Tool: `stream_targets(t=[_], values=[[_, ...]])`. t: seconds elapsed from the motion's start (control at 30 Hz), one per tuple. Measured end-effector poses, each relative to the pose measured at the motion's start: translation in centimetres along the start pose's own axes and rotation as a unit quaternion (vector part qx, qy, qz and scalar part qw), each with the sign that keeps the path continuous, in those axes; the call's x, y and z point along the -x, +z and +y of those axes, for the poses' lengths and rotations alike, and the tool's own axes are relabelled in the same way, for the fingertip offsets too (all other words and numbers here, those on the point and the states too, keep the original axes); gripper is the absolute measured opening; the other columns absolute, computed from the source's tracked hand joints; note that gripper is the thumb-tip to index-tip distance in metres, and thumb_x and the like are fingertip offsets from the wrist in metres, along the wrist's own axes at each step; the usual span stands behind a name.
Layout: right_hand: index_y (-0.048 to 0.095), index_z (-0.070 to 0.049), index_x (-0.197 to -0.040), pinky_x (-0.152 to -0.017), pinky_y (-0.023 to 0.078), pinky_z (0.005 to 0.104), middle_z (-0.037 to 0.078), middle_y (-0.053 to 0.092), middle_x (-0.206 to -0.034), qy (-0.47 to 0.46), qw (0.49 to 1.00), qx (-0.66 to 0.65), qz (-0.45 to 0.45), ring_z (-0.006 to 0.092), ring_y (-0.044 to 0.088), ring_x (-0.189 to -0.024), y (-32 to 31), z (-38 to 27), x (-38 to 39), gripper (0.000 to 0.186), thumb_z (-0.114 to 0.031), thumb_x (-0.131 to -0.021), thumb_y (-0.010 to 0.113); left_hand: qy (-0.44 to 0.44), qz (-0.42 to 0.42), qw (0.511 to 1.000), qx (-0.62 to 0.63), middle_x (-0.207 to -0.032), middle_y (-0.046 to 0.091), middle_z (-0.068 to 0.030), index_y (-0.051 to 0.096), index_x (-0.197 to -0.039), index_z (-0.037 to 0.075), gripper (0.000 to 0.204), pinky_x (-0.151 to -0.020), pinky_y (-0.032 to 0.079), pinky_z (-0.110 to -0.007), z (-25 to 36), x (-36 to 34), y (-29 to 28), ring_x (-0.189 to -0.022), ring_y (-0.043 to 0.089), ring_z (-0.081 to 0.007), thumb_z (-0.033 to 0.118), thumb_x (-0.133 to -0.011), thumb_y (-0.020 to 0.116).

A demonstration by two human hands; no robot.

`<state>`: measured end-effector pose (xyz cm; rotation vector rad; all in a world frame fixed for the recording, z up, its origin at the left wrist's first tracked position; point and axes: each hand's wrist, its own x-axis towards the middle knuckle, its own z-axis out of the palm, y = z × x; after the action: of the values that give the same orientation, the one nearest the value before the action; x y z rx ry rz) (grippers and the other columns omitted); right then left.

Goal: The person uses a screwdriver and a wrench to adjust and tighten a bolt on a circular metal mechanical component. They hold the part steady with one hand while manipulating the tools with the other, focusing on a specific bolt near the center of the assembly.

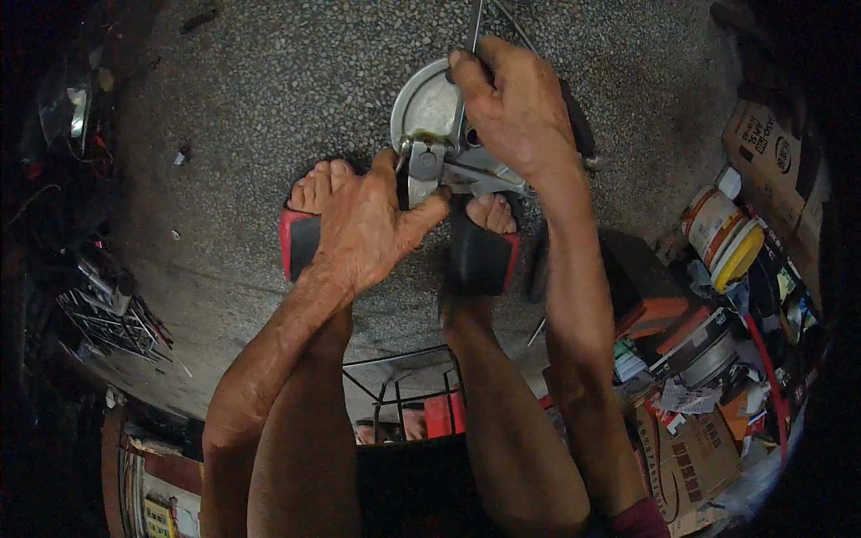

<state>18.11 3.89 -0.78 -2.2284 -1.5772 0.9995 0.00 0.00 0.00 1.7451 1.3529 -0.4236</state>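
Observation:
Between my sandalled feet, a silver metal assembly sits on the speckled floor. It has a round, shallow plate (425,106), a block-shaped bracket with rivets (425,163) and a ribbed arm (482,172) running to the right. My left hand (368,220) is closed on the bracket, thumb at its near edge and fingers at its left side. Above the plate's right side, my right hand (520,108) pinches a thin, flat metal bar (474,27) between thumb and fingers. The bar's lower end reaches the assembly near the bracket; exactly how they meet is unclear.
To the right are a cardboard box (767,152), a bucket with a yellow rim (741,255), a red hose (765,368) and piled clutter. Several thin metal rods (112,318) lie at the left. A black wire frame (399,394) stands behind my feet.

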Motion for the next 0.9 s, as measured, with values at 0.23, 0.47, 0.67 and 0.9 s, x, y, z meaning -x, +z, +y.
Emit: stream_targets(t=[0.23,0.47,0.67,0.9], values=[[0.065,0.001,-0.086,-0.058,0.045,0.0372,0.011,0.062,-0.067,0.034,0.983,-0.104,0.149,0.0215,0.058,-0.062,-0.8,0.4,3.2,0.033,-0.030,-0.095,0.058,0.037,0.026,0.994,0.101,-0.073,0.064,-0.0271,0.059,-0.096,-0.005,0.061,-0.094,0.035,-0.057,-0.3,0.9,0.9,-0.088,0.057,-0.0461,0.053,-0.081,0.066],[0.066,-0.001,-0.091,-0.054,0.048,0.0351,0.013,0.066,-0.072,0.018,0.965,-0.180,0.190,0.0232,0.063,-0.058,-2.5,-1.2,7.9,0.017,-0.016,-0.095,0.059,0.044,0.037,0.996,0.070,-0.071,0.064,-0.0259,0.059,-0.092,-0.005,0.060,-0.091,0.036,-0.054,0.1,0.7,0.6,-0.085,0.056,-0.0435,0.054,-0.080,0.068],[0.064,0.005,-0.103,-0.056,0.051,0.0277,0.009,0.066,-0.072,-0.025,0.970,-0.203,0.134,0.0144,0.064,-0.062,-0.6,-0.5,10.8,0.017,-0.010,-0.096,0.059,0.024,-0.009,0.998,0.057,-0.096,0.063,-0.0281,0.058,-0.121,0.001,0.067,-0.089,0.040,-0.050,-1.0,0.2,1.5,-0.098,0.056,-0.0416,0.052,-0.080,0.069],[0.064,0.006,-0.107,-0.059,0.054,0.0286,0.013,0.070,-0.079,-0.103,0.982,-0.130,0.096,0.0173,0.070,-0.067,-0.8,-0.3,11.2,0.018,-0.007,-0.095,0.061,0.024,0.010,0.997,0.067,-0.087,0.063,-0.0259,0.059,-0.111,-0.001,0.063,-0.087,0.040,-0.051,-0.5,0.4,0.9,-0.093,0.055,-0.0401,0.053,-0.080,0.069]])
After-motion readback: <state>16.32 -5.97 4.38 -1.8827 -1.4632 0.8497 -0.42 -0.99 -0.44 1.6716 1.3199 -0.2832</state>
